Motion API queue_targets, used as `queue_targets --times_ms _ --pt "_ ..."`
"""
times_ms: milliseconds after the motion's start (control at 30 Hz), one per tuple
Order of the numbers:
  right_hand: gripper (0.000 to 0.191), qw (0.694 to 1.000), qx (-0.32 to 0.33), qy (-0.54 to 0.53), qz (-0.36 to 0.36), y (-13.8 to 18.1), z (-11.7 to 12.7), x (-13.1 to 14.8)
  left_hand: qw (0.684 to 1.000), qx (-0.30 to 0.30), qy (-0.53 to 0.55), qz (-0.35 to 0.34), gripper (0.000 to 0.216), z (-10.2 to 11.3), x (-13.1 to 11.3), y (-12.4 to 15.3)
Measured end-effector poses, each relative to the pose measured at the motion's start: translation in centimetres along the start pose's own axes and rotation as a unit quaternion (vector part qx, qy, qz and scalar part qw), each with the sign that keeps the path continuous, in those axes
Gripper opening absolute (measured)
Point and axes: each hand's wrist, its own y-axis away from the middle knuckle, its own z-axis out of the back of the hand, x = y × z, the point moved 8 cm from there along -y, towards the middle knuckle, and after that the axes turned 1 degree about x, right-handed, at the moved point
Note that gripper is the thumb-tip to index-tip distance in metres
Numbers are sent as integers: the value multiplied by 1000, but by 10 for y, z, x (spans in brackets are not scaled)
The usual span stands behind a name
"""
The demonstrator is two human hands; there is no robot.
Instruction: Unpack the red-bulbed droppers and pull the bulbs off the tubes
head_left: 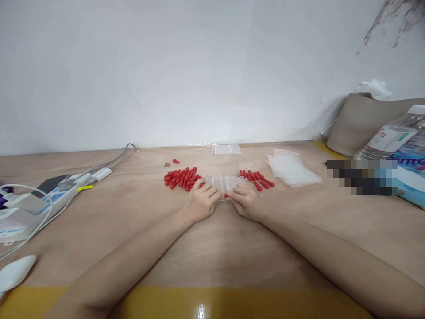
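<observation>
My left hand [204,200] and my right hand [245,201] nearly meet over the middle of the table. A red rubber bulb [226,195] shows at the fingertips of my closed right hand. My left fingers are closed around what looks like a clear dropper tube [222,199], mostly hidden by the hand. Just beyond both hands lies a row of clear dropper tubes [224,181]. A pile of red rubber bulbs [181,178] is to the left of them. On the right, several droppers with red bulbs [255,176] lie side by side, tips pointing away.
Clear plastic bags [294,168] are stacked at the right, with another bag [227,149] by the wall. A single bulb [175,161] lies behind the pile. At the left is a power strip [63,192] with cables; bottles [388,137] stand at the right.
</observation>
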Motion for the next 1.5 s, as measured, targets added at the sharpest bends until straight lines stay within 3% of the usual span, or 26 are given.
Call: queue_targets --times_ms 433,700,800,867,933,1033,1167,1300,1500 --pt "19 987 -44 112 103 4 11 17 993 26 88 68 20 0 8 6" --pt "20 955 -50 178 233 9 22 29 989 44 117 82 21 -4 7 6" --pt "23 955 -38 171 241 14 24 23 987 40 127 92 23 -3 13 9" --pt "23 973 -52 148 171 14 32 4 983 27 126 129 26 -1 26 14" --pt "21 988 -106 106 21 13 48 -30 974 19 130 186 27 -3 43 20" --pt "21 965 -149 42 -212 18 66 -86 955 25 156 252 26 -11 62 27" --pt "22 908 21 -15 -417 28 57 -135 944 15 185 273 32 -19 70 26" --pt "22 855 127 -70 -498 45 51 -150 947 4 180 268 34 -26 70 25" --pt "10 846 178 -96 -493 50 38 -146 951 -20 200 235 26 -26 62 22"
